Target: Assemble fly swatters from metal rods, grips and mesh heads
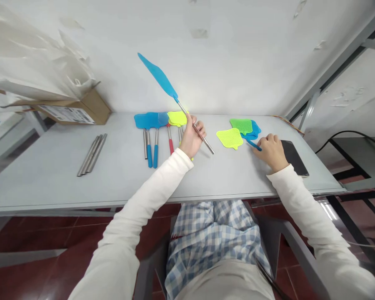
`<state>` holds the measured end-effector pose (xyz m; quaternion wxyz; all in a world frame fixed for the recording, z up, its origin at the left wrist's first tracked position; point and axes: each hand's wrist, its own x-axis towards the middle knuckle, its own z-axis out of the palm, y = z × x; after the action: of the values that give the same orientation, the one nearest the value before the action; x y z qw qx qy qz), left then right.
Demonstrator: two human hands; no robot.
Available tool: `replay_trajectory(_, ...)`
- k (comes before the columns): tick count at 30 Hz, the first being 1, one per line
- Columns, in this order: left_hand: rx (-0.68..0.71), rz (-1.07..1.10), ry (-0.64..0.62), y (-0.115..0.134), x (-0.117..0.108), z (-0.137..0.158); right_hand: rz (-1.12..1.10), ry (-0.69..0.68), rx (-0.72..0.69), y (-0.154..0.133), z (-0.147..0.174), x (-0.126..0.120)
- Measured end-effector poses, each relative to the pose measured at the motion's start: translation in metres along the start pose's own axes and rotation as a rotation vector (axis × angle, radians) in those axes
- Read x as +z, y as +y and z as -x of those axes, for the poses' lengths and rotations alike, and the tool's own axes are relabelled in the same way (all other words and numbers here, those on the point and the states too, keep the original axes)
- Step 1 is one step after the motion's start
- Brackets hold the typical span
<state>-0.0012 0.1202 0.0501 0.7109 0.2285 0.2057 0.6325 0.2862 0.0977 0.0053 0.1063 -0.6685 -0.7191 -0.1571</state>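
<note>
My left hand [193, 136] is closed around the bare metal rod of a fly swatter [158, 76], held tilted above the table with its blue head up and to the left. Over on the right, the fingers of my right hand [271, 151] pinch a slim blue handle sleeve [254, 145]. Beside that hand lie a green swatter head [241, 125], a blue head [255, 130] partly under it, and a yellow head [230, 138]. Several swatters with blue heads [150, 120] and yellow heads [176, 118] lie behind my left hand, their handles toward me.
Several metal tubes [92, 155] lie together on the left of the grey table [121, 183]. At the back left stands an open cardboard box [93, 106]. A dark flat tablet-like device [294, 158] lies right of my right hand. A white wall [206, 62] borders the table's far edge.
</note>
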Motion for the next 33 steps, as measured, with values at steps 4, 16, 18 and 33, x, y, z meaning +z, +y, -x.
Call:
replay_trajectory(4, 0.104, 0.034, 0.054, 0.009, 0.000, -0.006, -0.276, 0.051, -0.083, -0.027, 0.002, -0.022)
replay_trajectory(16, 0.190, 0.084, 0.073, 0.018, 0.000, -0.003, -0.659, 0.044, -0.400, -0.093, 0.011, -0.022)
replay_trajectory(18, 0.192, 0.082, 0.071, 0.017, 0.000, -0.003, -0.674, 0.047, -0.395, -0.092, 0.012, -0.021)
replay_trajectory(33, 0.224, -0.061, 0.132, 0.000, -0.005, -0.008, -0.764, 0.021, -0.321, -0.115, 0.019, -0.018)
